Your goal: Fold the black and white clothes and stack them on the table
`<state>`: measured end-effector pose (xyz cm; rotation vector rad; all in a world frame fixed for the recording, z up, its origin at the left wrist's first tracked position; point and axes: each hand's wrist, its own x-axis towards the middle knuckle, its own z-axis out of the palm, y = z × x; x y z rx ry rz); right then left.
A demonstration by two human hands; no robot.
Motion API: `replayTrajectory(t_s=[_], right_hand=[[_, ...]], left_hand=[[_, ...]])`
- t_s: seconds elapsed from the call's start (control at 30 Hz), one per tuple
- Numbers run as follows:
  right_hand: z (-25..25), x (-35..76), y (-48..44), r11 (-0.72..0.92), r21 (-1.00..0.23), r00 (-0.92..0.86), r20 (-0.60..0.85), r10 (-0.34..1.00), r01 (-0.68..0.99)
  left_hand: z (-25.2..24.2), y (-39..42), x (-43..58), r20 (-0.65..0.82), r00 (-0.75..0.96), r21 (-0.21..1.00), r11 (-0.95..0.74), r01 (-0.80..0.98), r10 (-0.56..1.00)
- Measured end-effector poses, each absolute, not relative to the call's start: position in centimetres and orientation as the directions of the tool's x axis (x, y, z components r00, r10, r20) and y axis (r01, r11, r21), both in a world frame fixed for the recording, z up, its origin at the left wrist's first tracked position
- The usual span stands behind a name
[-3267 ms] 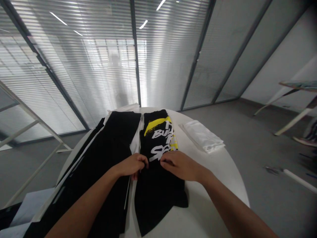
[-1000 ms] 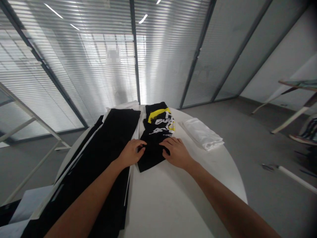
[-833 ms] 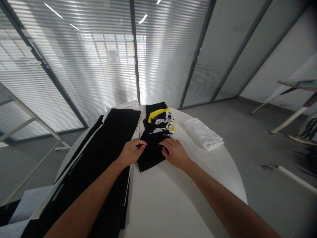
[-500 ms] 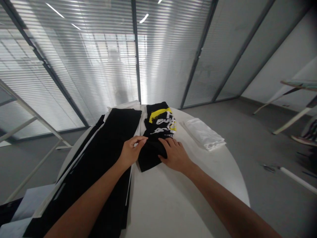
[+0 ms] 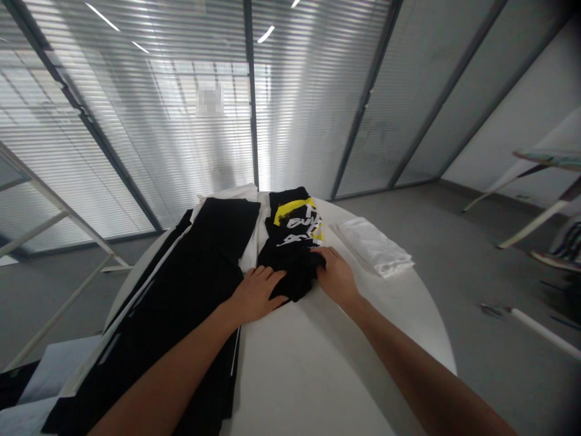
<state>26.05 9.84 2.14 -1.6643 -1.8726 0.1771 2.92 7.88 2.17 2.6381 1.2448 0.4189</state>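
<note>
Counter [image 5: 290, 369] beneath; plain black cloth [image 5: 193, 290] at nine o'clock; printed black cloth [image 5: 291, 242] at twelve, just gathered from flat into a bunch at its near end, so likely bulkier to handle; folded white cloth [image 5: 374, 247] at two; left grip [image 5: 256, 297] splayed against bunched seven-o'clock edge, right grip [image 5: 338, 275] clenched around three-o'clock side.

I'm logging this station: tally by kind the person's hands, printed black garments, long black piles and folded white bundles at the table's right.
Hands (left hand, right hand): 2
Printed black garment: 1
Long black pile: 1
Folded white bundle: 1
Total: 5
</note>
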Motion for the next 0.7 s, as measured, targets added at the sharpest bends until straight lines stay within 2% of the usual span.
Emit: replayTrajectory(t_s=[0.1, 0.23, 0.47, 0.7], right_hand=[[2.1, 26.1, 9.9, 0.267, -0.544, -0.024, 0.412, 0.911, 0.796], [2.2, 26.6, 10.3, 0.312, -0.606, 0.012, 0.470, 0.883, 0.732], [2.4, 25.9, 10.4, 0.133, -0.738, 0.182, 0.331, 0.926, 0.662], [2.4, 23.6, 9.3, 0.151, -0.654, 0.135, 0.365, 0.921, 0.741]], left_hand=[[1.8, 7.8, 2.9, 0.173, 0.612, 0.234, -0.636, 0.735, 0.771], [1.6, 7.9, 2.5, 0.213, 0.595, 0.234, -0.632, 0.739, 0.775], [1.5, 8.2, 2.8, 0.239, 0.527, 0.188, -0.571, 0.799, 0.816], [1.9, 7.3, 4.3, 0.275, 0.571, 0.262, -0.632, 0.730, 0.774]])
